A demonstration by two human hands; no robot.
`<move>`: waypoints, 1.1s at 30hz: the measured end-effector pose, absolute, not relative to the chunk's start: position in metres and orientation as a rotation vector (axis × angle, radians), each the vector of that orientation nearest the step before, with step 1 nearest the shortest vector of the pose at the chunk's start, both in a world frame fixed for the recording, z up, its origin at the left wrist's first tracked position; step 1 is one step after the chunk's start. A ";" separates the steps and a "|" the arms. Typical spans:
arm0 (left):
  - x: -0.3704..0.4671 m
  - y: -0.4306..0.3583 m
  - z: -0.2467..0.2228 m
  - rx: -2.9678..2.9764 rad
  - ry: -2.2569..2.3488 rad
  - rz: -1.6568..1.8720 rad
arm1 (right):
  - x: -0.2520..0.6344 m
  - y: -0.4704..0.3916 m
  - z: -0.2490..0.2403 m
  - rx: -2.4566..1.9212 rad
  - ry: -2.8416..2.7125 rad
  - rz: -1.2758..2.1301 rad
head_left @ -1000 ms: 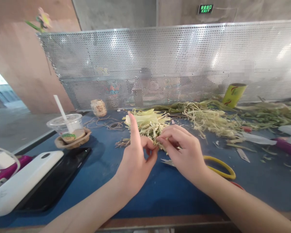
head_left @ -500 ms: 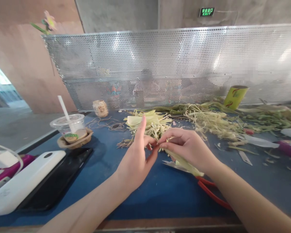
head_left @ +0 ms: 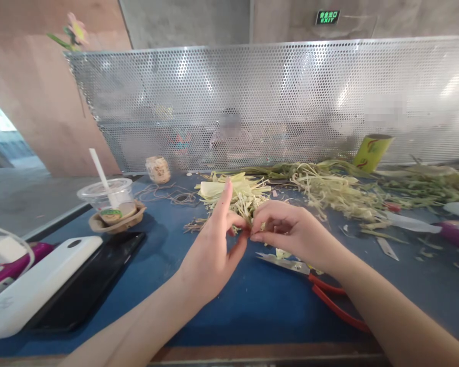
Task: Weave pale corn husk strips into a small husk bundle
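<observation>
My left hand (head_left: 210,244) is closed in a pinch, one finger pointing up, on the base of a small bundle of pale husk strips (head_left: 247,208). Against the same base, the fingertips of my right hand (head_left: 286,232) are pinched together, meeting those of the left. What lies right between the tips is mostly hidden. Below the right hand, red-handled scissors (head_left: 338,306) lie on the blue table, their blades partly apart, beside a pale husk scrap (head_left: 283,253). Just behind the hands sits a pile of broad yellow-green husks (head_left: 218,189).
At left are a lidded cup with a straw (head_left: 112,204), a black phone (head_left: 95,280), a white power bank (head_left: 42,285) and a power strip. Thin twine (head_left: 172,193) lies behind. Shredded husks (head_left: 336,196), a blade (head_left: 387,248) and a purple-handled glue gun (head_left: 455,234) are at right. A perforated metal screen (head_left: 252,102) stands behind.
The long pale husk piece that hung below my right hand over the scissors no longer shows, so the blades are in view. My right fingers have curled slightly; the left hand stays almost still.
</observation>
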State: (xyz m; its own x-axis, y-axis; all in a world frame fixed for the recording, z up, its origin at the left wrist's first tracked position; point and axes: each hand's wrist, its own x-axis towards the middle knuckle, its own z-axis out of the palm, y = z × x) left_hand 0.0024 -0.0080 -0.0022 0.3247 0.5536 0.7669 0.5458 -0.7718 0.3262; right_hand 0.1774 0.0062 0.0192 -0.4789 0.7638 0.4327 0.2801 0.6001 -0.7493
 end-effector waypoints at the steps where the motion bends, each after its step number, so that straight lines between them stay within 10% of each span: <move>1: 0.002 -0.008 -0.003 2.575 1.046 1.491 | 0.178 0.006 0.020 -0.837 -2.054 0.748; 12: -0.010 -0.003 -0.002 3.358 0.562 1.620 | 0.183 0.006 0.023 -0.946 -1.803 1.109; 33: -0.019 -0.004 0.001 3.022 0.470 1.453 | 0.184 0.004 0.027 -0.698 -1.729 1.607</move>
State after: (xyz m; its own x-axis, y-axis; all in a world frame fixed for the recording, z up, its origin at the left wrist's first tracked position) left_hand -0.0185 -0.0043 0.0014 0.5994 0.1400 0.7881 0.3480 -0.9323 -0.0990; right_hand 0.1839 0.0041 0.0271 -0.6347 0.7645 0.1127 -0.0567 0.0994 -0.9934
